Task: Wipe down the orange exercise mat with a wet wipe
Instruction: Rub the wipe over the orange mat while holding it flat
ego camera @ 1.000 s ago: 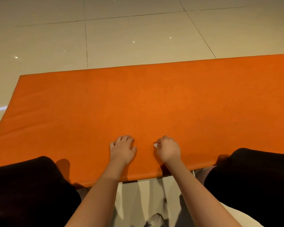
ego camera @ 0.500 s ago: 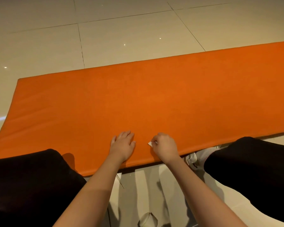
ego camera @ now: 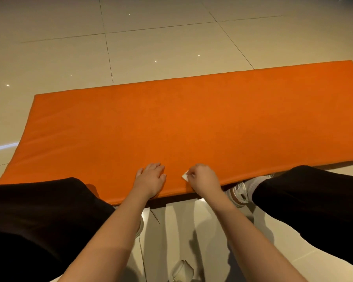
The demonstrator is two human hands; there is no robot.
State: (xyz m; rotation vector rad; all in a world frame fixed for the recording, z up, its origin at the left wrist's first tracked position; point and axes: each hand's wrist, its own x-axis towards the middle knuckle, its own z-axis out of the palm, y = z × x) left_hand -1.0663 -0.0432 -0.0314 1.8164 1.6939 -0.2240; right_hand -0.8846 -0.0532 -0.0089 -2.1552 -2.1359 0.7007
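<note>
A bright orange exercise mat [ego camera: 192, 123] lies flat on a pale tiled floor [ego camera: 151, 43]. It is a plain rectangle with a smooth, slightly padded-looking surface, and faint creases fan across its left end. Its long axis runs left to right across the view, with the right end angled a little farther away. The near long edge lies just in front of a crouching person's knees in black trousers [ego camera: 39, 220].

The left hand [ego camera: 151, 177] rests palm down on the mat near that edge, fingers straight and close together, holding nothing. Just beside it, the right hand [ego camera: 204, 178] has curled fingers pinching a small white wet wipe [ego camera: 185, 176] against the mat. Only a corner of the wipe shows, so it may be folded. A white shoe [ego camera: 239, 193] sits at the mat's near edge.
</note>
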